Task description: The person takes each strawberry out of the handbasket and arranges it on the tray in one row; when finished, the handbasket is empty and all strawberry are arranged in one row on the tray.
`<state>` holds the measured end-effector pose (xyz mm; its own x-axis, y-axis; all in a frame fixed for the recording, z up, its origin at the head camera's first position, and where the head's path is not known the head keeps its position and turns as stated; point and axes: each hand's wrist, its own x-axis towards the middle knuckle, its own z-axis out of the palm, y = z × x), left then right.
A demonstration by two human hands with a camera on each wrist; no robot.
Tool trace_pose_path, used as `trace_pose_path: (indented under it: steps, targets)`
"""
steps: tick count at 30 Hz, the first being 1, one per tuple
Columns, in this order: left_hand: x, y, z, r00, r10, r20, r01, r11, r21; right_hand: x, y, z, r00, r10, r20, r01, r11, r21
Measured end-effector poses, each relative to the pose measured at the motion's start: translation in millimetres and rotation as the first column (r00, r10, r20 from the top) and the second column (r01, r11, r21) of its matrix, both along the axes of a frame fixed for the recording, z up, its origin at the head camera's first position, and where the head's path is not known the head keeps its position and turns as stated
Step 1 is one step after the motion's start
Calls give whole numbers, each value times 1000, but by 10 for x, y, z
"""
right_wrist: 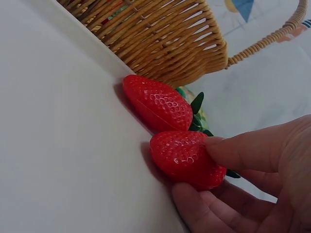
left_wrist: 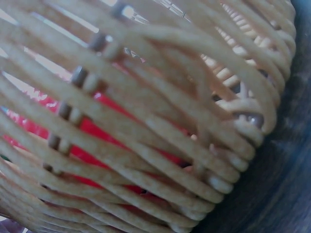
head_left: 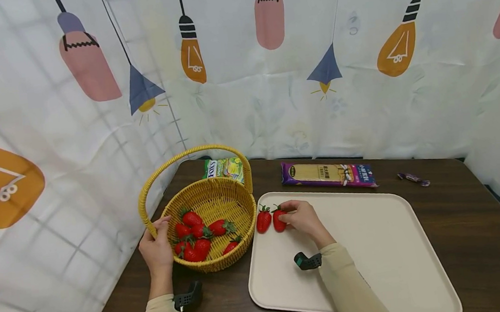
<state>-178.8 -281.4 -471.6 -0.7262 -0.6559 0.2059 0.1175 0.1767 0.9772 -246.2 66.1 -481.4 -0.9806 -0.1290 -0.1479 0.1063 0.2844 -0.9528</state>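
A yellow wicker basket (head_left: 244,217) with a tall handle holds several red strawberries (head_left: 202,248). My left hand (head_left: 156,253) grips its left side, where the handle joins the rim. Through the weave in the left wrist view, red strawberry (left_wrist: 92,141) surfaces show. My right hand (head_left: 303,218) pinches a strawberry (right_wrist: 182,155) between thumb and fingers, low over or on the cream tray (head_left: 367,245); whether it is lifted I cannot tell. Beside it on the tray, close to the basket, lies another strawberry (right_wrist: 158,104) with green leaves.
Behind the basket stands a green FOX'S candy packet (head_left: 226,168), partly hidden. A purple pasta pack (head_left: 328,174) lies behind the tray, and a small wrapped candy (head_left: 413,179) sits to its right on the dark wooden table (head_left: 479,234). A patterned curtain (head_left: 245,106) hangs behind.
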Motion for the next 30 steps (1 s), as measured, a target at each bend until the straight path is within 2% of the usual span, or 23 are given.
trace_pose_path:
  steps: [16, 19, 24, 27, 30]
  targets:
    - [14, 12, 51, 1000, -15, 7, 15, 1000, 16, 4, -44, 20, 1000, 17, -21, -17, 1000, 19]
    - [15, 6, 42, 1000, -17, 9, 17, 1000, 20, 9, -44, 25, 999, -20, -32, 22, 999, 46]
    - [19, 1, 32, 1000, -16, 13, 16, 1000, 19, -4, -23, 19, 987, -143, -76, 149, 985, 84]
    - [25, 5, 43, 1000, -16, 12, 16, 1000, 14, -23, -9, 23, 976, -195, -94, 202, 977, 63]
    - [35, 15, 66, 1000, -16, 13, 16, 1000, 11, -35, -1, 44, 967, -224, -121, 226, 974, 3]
